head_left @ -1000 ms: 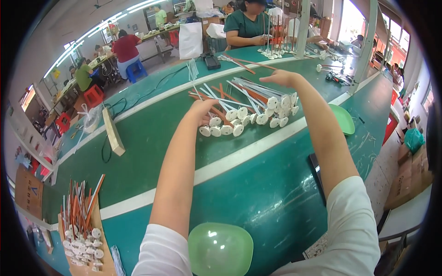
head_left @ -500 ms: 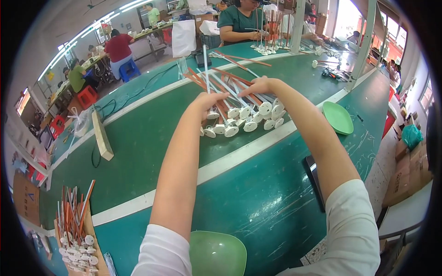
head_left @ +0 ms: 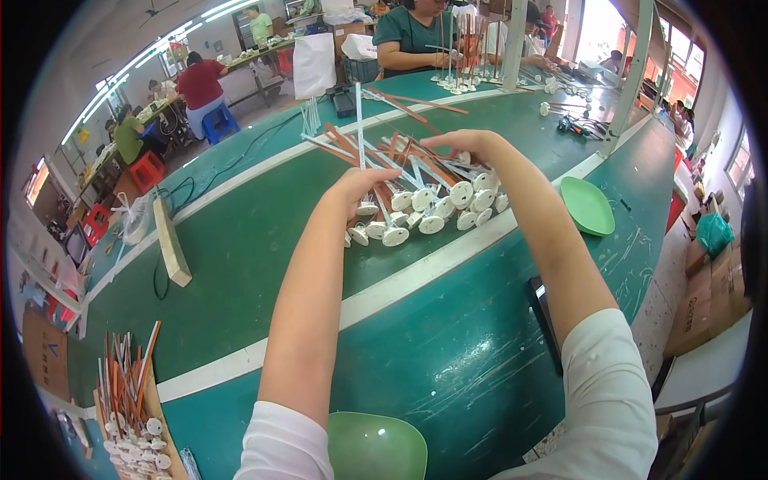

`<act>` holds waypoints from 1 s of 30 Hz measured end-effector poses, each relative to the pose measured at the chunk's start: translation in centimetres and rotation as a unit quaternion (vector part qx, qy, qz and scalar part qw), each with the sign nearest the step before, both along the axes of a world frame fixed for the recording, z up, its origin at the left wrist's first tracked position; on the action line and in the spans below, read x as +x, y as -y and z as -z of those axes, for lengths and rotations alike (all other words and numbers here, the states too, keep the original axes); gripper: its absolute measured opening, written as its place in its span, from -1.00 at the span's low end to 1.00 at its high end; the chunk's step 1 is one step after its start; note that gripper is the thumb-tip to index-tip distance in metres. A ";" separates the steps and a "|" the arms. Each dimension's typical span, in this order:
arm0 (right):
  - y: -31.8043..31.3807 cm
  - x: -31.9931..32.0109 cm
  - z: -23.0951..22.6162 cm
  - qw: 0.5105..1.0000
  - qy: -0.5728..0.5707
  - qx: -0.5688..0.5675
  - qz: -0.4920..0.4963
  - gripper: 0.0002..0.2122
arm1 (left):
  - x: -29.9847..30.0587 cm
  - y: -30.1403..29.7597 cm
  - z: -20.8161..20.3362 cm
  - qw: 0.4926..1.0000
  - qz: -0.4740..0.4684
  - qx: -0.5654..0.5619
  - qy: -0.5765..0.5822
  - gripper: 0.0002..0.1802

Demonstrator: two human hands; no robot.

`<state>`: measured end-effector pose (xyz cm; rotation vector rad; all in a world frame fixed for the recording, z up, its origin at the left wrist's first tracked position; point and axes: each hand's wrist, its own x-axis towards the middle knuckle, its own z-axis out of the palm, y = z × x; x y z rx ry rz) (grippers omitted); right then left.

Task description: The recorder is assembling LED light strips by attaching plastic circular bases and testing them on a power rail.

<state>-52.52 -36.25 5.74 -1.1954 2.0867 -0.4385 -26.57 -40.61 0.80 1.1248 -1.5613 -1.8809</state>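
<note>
Head view: person's own two forearms reach out from the lower edge over a green-topped bench point(head_left: 264, 264) with white stripes.
Landmark: pile of thin white and orange-brown rods with round white disc ends point(head_left: 424, 188), lying fanned on the bench, discs toward the person, rod tips pointing away.
Left hand point(head_left: 364, 186): on the near-left edge of the pile, fingers curled down onto the rods; exact pinch cannot be told.
Right hand point(head_left: 464, 144): over the far-right side of the pile, fingers bent and pressed together on the rods; looks like both hands gather the pile from two sides.
Why so held: probably to keep the discs lined up at one end.
Second batch: similar rods in a brown cardboard tray point(head_left: 132, 408), well left of the pile at the near bench edge.
Green plastic dish point(head_left: 586, 206): just right of the pile.
Green plastic bowl point(head_left: 376, 448): near of the pile, between the forearms.
Pale wooden block point(head_left: 172, 242): left of the pile.
Packages: brown cardboard boxes point(head_left: 720, 296) on the floor far right of the pile; white sack point(head_left: 314, 64) beyond it.
Labels, signs: none legible.
Others: seated person in green top point(head_left: 412, 40) beyond the pile.
</note>
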 end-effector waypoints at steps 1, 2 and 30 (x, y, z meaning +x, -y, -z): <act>0.3 0.3 -0.1 0.998 0.056 0.034 -0.017 -0.11 | -0.1 -0.1 -0.1 1.000 0.011 -0.025 0.001 -0.69; 0.5 0.4 -0.1 0.991 0.111 0.067 -0.034 -0.23 | 0.0 -0.3 -0.3 1.000 0.011 -0.027 0.002 -0.69; -4.7 5.9 -3.7 0.951 0.234 -0.101 -0.173 -0.56 | -3.4 -3.5 -2.7 0.963 -0.062 -0.083 -0.249 -0.61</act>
